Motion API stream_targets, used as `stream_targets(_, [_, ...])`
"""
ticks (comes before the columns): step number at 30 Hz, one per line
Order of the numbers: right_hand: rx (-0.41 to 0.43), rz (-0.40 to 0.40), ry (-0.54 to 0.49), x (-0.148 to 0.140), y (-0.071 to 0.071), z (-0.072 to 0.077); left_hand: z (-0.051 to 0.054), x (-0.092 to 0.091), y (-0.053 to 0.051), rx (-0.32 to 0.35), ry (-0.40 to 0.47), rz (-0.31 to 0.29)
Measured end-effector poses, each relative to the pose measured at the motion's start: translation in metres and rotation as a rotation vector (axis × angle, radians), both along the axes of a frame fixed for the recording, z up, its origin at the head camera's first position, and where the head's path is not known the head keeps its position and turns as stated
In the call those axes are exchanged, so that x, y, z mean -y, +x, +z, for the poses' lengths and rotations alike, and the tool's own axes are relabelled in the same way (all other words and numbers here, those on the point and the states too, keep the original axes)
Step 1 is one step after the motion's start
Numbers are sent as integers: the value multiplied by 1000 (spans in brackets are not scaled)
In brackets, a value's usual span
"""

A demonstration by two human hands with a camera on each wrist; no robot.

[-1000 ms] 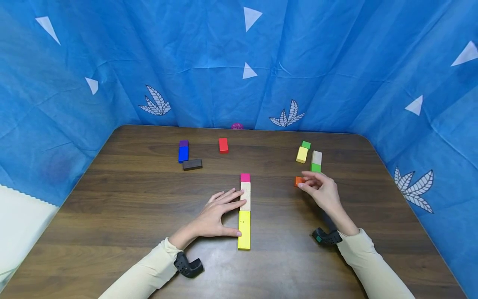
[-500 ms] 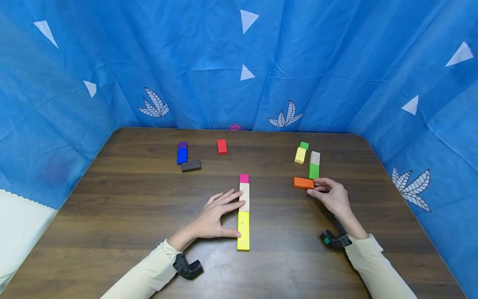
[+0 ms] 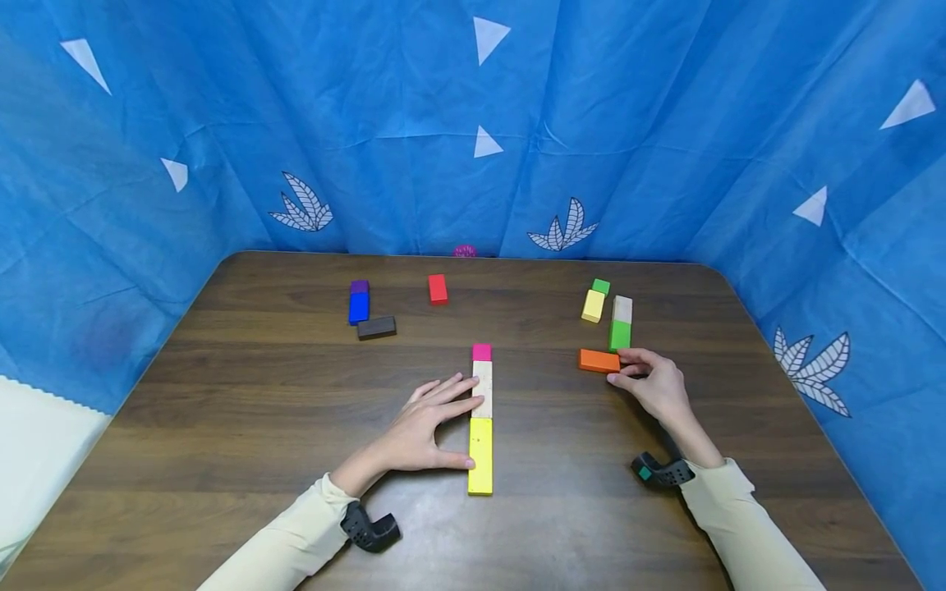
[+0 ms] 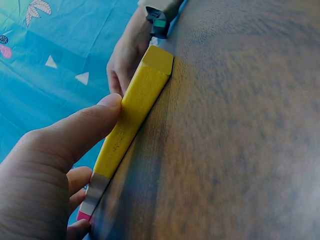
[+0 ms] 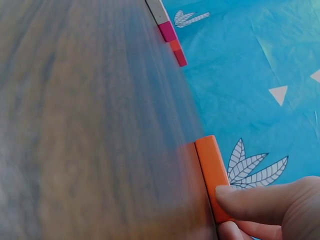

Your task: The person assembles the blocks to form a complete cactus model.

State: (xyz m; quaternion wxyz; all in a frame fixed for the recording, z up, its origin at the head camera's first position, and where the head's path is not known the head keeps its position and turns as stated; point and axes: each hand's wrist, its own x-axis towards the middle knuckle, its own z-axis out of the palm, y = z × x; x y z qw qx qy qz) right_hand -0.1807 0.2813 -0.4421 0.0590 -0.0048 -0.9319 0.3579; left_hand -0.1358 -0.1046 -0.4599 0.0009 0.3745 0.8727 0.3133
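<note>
My left hand (image 3: 424, 431) lies with its fingers spread along the left side of a row of blocks. Its thumb touches the long yellow block (image 3: 480, 460), and its fingertips touch the white block (image 3: 483, 390). A pink block (image 3: 482, 352) sits at the far end of that row. On the right, my right hand (image 3: 656, 387) pinches the right end of an orange block (image 3: 599, 361) lying flat on the table. In the right wrist view, the thumb presses the side of the orange block (image 5: 212, 170). A green block (image 3: 620, 335) lies just beyond that end.
A white block (image 3: 622, 309) adjoins the green one, with a pale yellow block (image 3: 593, 305) and a small green block (image 3: 601, 287) beside it. At the back left are blue (image 3: 359, 309), purple (image 3: 359, 286), dark (image 3: 377, 327) and red (image 3: 438, 290) blocks. Blue cloth (image 3: 414, 123) surrounds the table's far side.
My right hand has shifted right to the end of the orange block, uncovering most of it and the green block. In the last half second little moves. The left hand stays on the row.
</note>
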Motion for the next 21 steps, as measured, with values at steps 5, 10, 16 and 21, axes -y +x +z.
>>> stream_targets(5, [-50,3,17,-1,-1,-2,0,0,0,-10,-1,0])
stream_targets(10, [-64,2,22,-2,-1,-4,0,0,0,-13,4,2])
stream_targets(16, [-51,-2,22,-3,-1,-4,1,-1,0,-5,3,6])
stream_targets(21, [-42,3,13,-4,-2,-4,1,-1,0,-4,5,5])
